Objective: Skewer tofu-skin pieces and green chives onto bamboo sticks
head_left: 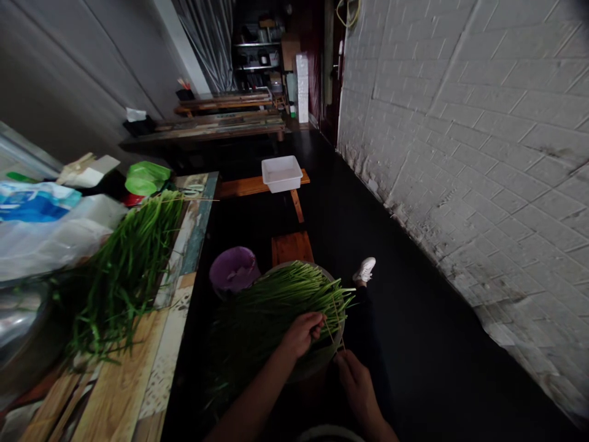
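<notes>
A round metal basin (pixel 322 359) on my lap holds a thick heap of green chives (pixel 271 310). My left hand (pixel 301 333) rests on the heap near its right side, fingers pinched on a thin skewer (pixel 329 333) and some chive tips. My right hand (pixel 354 382) sits just below the basin's rim, fingers closed around the lower end of the same thin stick.
A wooden table (pixel 133 374) at left carries another pile of chives (pixel 124 270), plastic bags (pixel 50 236) and green lids (pixel 145 177). A purple bucket (pixel 234 270), a wooden bench (pixel 291 247) with a white tub (pixel 281 173), and a white brick wall (pixel 483 159) surround me.
</notes>
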`<state>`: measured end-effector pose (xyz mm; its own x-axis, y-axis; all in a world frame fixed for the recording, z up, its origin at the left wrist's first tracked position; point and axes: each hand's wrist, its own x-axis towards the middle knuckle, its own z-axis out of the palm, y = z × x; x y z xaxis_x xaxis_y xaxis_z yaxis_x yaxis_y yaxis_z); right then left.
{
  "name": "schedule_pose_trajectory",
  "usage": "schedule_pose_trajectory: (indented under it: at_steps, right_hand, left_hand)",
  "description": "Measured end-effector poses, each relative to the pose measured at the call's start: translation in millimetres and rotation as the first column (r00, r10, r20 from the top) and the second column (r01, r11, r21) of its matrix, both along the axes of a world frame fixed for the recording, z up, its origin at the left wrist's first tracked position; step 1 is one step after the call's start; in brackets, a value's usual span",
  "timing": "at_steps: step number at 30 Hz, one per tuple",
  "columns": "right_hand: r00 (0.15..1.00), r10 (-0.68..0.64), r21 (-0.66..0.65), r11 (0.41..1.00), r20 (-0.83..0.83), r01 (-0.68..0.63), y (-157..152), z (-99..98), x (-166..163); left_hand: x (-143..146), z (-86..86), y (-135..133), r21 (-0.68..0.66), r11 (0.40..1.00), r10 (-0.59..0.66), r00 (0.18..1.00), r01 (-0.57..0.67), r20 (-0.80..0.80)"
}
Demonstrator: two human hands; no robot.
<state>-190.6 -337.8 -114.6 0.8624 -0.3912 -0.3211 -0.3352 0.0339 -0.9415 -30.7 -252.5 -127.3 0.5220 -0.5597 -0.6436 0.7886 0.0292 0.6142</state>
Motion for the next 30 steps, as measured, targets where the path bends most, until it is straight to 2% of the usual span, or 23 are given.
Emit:
schedule_pose_trajectory:
  at_steps: [6, 11, 16, 18, 21, 23, 25, 26, 28, 30]
  right_hand:
    - [0.999, -0.007, -0.025, 1.0, 0.033, 0.008, 0, -5.6, -3]
    - [1.0, -0.018, -0.008, 1.0, 0.02, 0.018, 1, -2.1, -3]
    - [0.999, 0.002, -0.012, 1.0, 0.033, -0.002, 2, -1.9, -4]
    - [0.999, 0.01, -0.025, 1.0, 0.033, -0.009, 3, -7.1, -5]
    - [0.999, -0.015, -0.019, 1.0, 0.029, 0.015, 2, -18.3, -3]
    - [0.999, -0.047, 0.019, 0.999, 0.012, 0.047, 1, -26.2, -1]
    - [0.996, -0.086, 0.062, 0.994, -0.015, 0.087, -1, -33.3, -1]
    - [0.994, -0.106, 0.079, 0.991, -0.032, 0.109, -1, -36.3, -2]
    - [0.989, -0.14, 0.106, 0.984, -0.053, 0.145, -3, -40.4, -3]
    - [0.987, -0.154, 0.111, 0.981, -0.052, 0.159, -5, -41.9, -6]
  left_hand:
    - [-3, -1.8, 2, 0.038, 0.998, -0.06, 0.993, 0.057, 0.1]
    - [-4, -0.5, 4, 0.086, 0.992, -0.111, 0.972, 0.094, 0.208]
    - [-5, 0.2, 12, 0.137, 0.968, -0.241, 0.932, 0.21, 0.272]
    - [-10, -4.8, 17, 0.156, 0.937, -0.345, 0.897, 0.312, 0.278]
    - [-20, -16.4, 21, 0.217, 0.846, -0.532, 0.8, 0.487, 0.279]
    - [-22, -23.9, 18, 0.306, 0.821, -0.568, 0.743, 0.482, 0.355]
    - [-18, -29.8, 10, 0.439, 0.833, -0.541, 0.658, 0.336, 0.523]
    - [-15, -32.4, 4, 0.501, 0.831, -0.536, 0.588, 0.242, 0.606]
    - [-6, -37.3, -9, 0.594, 0.8, -0.569, 0.422, 0.086, 0.706]
    - [1, -42.0, -22, 0.662, 0.749, -0.641, 0.283, 0.029, 0.713]
